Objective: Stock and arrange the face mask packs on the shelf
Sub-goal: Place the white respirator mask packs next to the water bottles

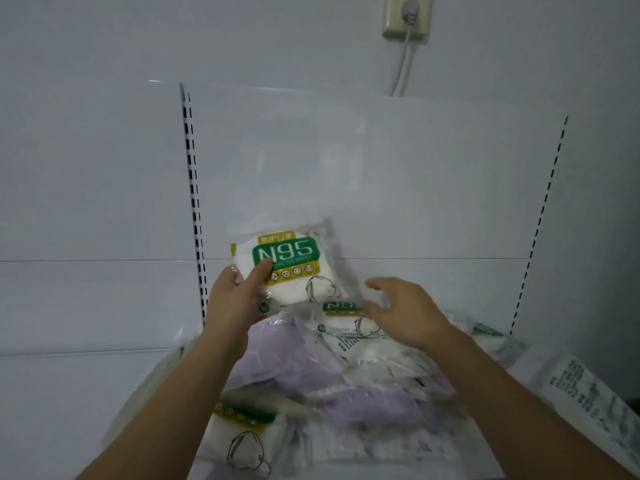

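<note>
Above a jumbled heap of mask packs (332, 382) on the shelf (398, 469), the left hand (235, 299) pinches one N95 pack (287, 265) while the right hand (401, 310) hovers spread and empty, so arranging looks barely begun.

a beige wall socket (407, 17) sits high on the white wall (104, 46), with a plug (411, 8) in it and a white cable (401, 64) hanging down behind the white back panel (381, 168). slotted uprights (192, 202) run down the panel's left and right edges.
</note>
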A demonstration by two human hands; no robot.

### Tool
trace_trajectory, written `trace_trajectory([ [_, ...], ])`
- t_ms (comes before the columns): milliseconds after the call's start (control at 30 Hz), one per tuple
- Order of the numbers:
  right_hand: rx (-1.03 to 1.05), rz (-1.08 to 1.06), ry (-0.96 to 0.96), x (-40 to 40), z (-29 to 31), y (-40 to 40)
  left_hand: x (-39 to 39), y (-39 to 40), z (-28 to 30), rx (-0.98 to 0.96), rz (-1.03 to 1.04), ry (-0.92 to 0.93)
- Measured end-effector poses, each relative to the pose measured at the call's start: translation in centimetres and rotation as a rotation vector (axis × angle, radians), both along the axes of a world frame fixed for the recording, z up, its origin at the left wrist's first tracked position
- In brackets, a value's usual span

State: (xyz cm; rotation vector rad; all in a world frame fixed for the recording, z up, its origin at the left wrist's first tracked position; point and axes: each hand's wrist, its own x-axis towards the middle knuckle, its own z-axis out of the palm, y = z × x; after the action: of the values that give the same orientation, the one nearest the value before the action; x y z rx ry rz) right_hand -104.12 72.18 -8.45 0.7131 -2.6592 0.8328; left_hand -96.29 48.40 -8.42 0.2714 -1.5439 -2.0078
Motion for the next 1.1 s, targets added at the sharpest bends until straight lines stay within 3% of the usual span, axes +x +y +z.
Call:
trace_trajectory([
  [100, 0.248, 0.097, -0.035, -1.2, -1.7, -0.5, 0.2, -0.6, -0.3, -0.023, 0.102, -0.036],
  [200, 0.300, 0.139, -0.033, -1.8, -2.8, -1.0, 0.3, -1.4, -0.6, -0.010, 0.138, -0.089],
  [300, 0.301, 0.109, 0.113, -2.0, -3.0, -1.2, 0.5, -2.5, -0.8, 0.026, 0.148, -0.119],
  [367, 0.205, 0.049, 0.202, -2.1, -2.6, -1.1, 0.6, -3.0, -1.0, 0.057, 0.139, -0.137],
  [500, -0.223, -0.059, 0.375, -0.9, -0.9, -1.4, 0.8, -3.4, -0.8, 0.085, 0.106, -0.155],
  [600, -0.363, 0.073, 0.623, 0.8, -0.2, -2.5, 0.9, -3.0, -0.7, 0.100, 0.034, -0.164],
  [733, -0.138, 0.282, 0.811, 2.0, -2.1, -4.9, 1.1, -1.0, -0.5, 0.119, -0.191, -0.136],
  [900, 0.001, 0.333, 0.769, 2.6, -4.5, -5.3, 0.5, -0.1, -0.8, 0.186, -0.565, -0.101],
  [1000, 0.019, 0.268, 0.805, 2.9, -4.5, -4.6, -0.1, 0.6, -1.1, 0.131, -0.618, -0.080],
  [1100, 0.008, 0.302, 0.776, 3.3, -4.5, -3.1, -0.7, 2.1, -1.3, 0.048, -0.493, -0.070],
])
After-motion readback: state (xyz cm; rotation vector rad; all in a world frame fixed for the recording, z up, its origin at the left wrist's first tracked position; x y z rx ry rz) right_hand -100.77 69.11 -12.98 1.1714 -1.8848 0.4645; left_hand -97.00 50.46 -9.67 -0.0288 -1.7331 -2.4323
